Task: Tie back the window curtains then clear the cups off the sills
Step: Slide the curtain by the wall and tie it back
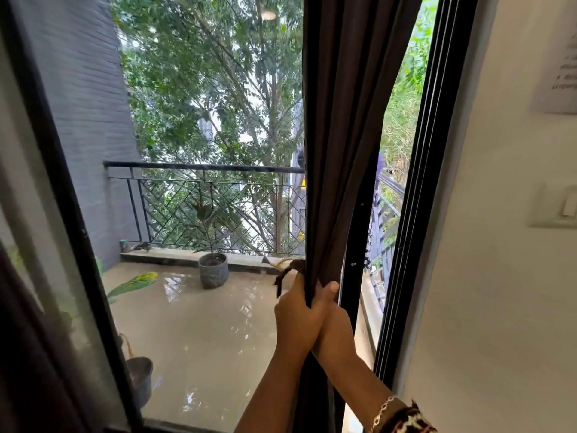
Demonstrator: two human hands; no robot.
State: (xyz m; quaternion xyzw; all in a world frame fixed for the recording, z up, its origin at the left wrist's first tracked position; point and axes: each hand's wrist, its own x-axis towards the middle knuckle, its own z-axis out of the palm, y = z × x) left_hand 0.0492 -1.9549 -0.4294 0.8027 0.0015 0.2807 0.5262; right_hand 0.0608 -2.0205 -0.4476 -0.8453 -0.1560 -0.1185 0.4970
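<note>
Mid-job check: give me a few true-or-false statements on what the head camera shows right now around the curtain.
1. The left hand and right hand both grip the gathered curtain. True.
2. The curtain is white. False: it is dark brown.
3. A potted plant stands on the balcony floor. True.
4. The bracelet is on the left wrist. False: it is on the right wrist.
5. The wall switch is left of the curtain. False: it is to its right.

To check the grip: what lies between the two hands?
The gathered dark brown curtain, gripped between left hand and right hand; the head view shows it.
</note>
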